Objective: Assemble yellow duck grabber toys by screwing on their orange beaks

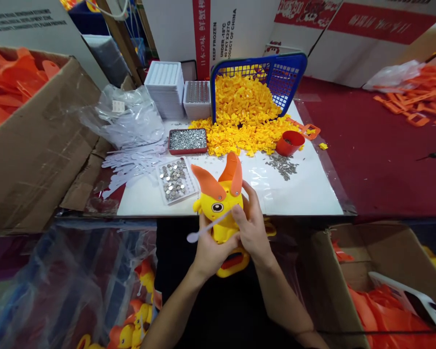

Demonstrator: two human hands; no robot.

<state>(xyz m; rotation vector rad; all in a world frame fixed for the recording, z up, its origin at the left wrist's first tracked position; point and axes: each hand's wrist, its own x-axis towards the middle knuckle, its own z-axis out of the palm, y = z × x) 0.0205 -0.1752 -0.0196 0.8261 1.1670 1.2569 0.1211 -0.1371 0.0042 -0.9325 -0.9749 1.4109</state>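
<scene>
I hold a yellow toy rabbit (221, 208) with two orange ears just off the near edge of the white work board (312, 194). My left hand (209, 249) is wrapped round its lower body from below. My right hand (252, 225) grips its right side, thumb and forefinger pinching a thin white strip (207, 229) that lies across the toy's front and ends in a rounded tab at the left. A tray of small silver discs (174, 179) lies just beyond the toy.
A tipped blue basket (276, 72) spills yellow plastic parts (240, 126). Also on the board: a red tray of tiny screws (188, 140), a red cup (289, 142), loose screws (283, 166), white strips (134, 162). Cardboard boxes of orange parts stand left (32, 126) and right (378, 271). A bag of finished toys (131, 320) lies lower left.
</scene>
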